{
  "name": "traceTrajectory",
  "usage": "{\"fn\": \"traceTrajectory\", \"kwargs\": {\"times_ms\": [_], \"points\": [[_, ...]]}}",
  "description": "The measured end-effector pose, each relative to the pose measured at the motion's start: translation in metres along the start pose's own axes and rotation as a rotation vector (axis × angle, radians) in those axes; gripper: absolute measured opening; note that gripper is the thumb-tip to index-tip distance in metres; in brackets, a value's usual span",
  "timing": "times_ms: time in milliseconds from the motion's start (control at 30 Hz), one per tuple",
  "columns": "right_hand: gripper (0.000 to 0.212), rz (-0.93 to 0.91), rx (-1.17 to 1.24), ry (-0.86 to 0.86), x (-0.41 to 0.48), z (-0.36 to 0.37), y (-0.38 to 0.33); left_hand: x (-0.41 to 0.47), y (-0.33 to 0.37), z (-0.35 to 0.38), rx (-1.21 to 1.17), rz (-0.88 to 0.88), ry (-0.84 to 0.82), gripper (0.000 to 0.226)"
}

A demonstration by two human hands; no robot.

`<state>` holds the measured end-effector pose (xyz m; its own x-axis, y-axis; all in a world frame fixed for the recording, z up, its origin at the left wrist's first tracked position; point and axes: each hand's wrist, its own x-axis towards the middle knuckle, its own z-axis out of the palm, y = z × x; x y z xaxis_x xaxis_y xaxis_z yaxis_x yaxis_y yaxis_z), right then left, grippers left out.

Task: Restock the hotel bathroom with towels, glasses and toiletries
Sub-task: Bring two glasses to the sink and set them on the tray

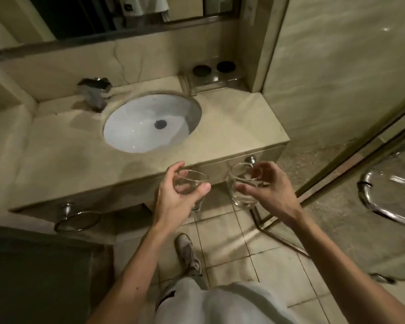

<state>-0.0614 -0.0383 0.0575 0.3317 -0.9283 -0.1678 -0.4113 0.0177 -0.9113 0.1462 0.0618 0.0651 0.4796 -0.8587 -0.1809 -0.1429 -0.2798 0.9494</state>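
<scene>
Seen from the head camera, the left hand [175,197] at 7 o'clock has its grip clamped round the clear left glass [194,180], fingers and thumb curled about its wall. The right hand [264,190] at 4 o'clock has its grip clamped likewise on the right glass [241,199]. Both glasses are held in the air just off the front edge of the bench [56,155], near each other but apart. The sink [131,129] lies at 11 o'clock, the faucet [96,92] at 10, and a clear tray [214,78] at 12.
</scene>
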Motion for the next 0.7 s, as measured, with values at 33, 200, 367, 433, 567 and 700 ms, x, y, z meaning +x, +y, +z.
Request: {"fn": "traceTrajectory", "kwargs": {"times_ms": [33,200,367,433,567,700], "points": [[0.078,-0.013,-0.016,0.026,0.018,0.006,-0.006,0.021,0.002,-0.005,0.013,0.012,-0.002,0.078],[0.085,-0.016,-0.058,0.082,0.104,0.032,-0.038,0.12,0.022,-0.03,0.097,0.087,-0.044,0.077],[0.087,-0.01,-0.137,0.169,0.181,0.042,-0.061,0.198,0.041,-0.04,0.167,0.145,-0.073,0.082],[0.087,-0.009,-0.161,0.2,0.215,0.042,-0.066,0.228,0.046,-0.039,0.169,0.141,-0.067,0.079],[0.087,0.03,-0.092,0.23,0.289,0.041,-0.068,0.282,0.051,-0.029,0.16,0.111,-0.075,0.075],[0.089,0.058,-0.072,0.305,0.37,0.034,-0.068,0.329,0.059,-0.012,0.135,0.072,-0.07,0.077]]}}
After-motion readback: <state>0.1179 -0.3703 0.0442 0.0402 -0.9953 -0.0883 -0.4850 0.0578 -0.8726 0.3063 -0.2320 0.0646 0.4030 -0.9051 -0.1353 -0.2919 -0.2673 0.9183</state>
